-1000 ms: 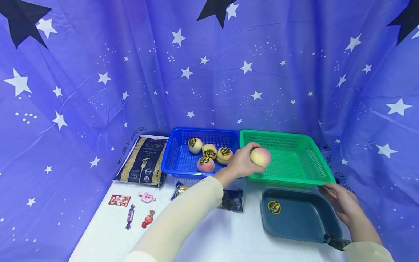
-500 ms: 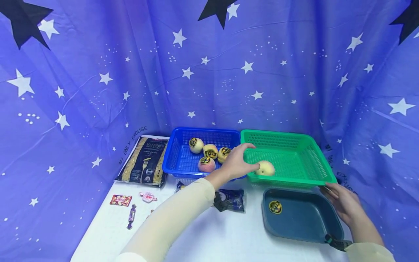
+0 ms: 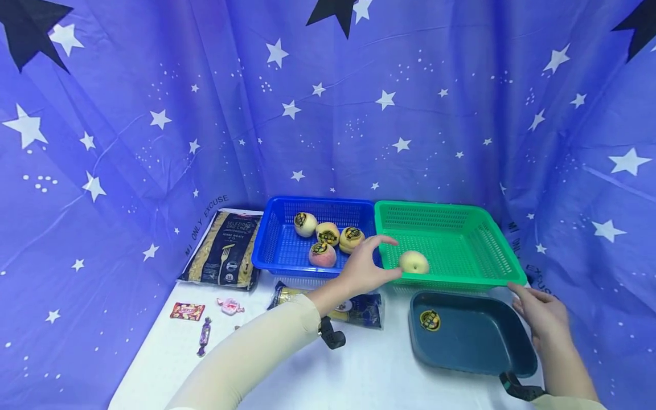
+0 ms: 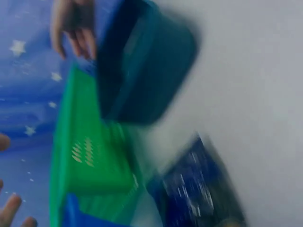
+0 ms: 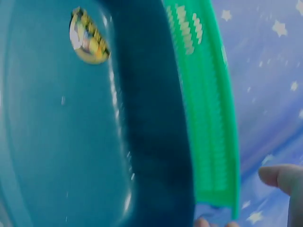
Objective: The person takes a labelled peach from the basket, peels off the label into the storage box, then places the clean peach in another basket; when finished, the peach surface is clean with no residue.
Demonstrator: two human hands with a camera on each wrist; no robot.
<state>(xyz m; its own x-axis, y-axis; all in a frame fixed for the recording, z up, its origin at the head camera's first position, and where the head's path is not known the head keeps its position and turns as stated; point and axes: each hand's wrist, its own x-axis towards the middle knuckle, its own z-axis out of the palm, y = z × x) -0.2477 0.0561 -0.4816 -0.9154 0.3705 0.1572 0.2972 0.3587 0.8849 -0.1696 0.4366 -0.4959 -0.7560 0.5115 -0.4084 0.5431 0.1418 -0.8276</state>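
Observation:
My left hand [image 3: 366, 266] is over the meeting edges of the blue basket [image 3: 261, 259] and the green basket [image 3: 504, 250], thumb and fingers spread in a loose curve around nothing. Just right of its fingertips a pale yellow peach [image 3: 414, 262] sits in the near left corner of the green basket. Several peaches with black-and-gold stickers, one of them a pinkish peach [image 3: 322, 255], lie in the blue basket. My right hand [image 3: 544, 316] holds nothing; its fingertips are by the green basket's near right corner, beside a dark teal tub [image 3: 471, 341].
A round sticker [image 3: 429, 320] is inside the tub. A navy packet [image 3: 366, 310] lies partly under the left forearm. A pasta bag [image 3: 224, 250] leans at the left, with wrapped candies such as a purple one [image 3: 204, 337] before it. A starry curtain [image 3: 328, 102] hangs behind.
The left hand lowered the peach into the green basket, let it go and drew back a little left. The right hand has shifted slightly right, away from the basket's corner.

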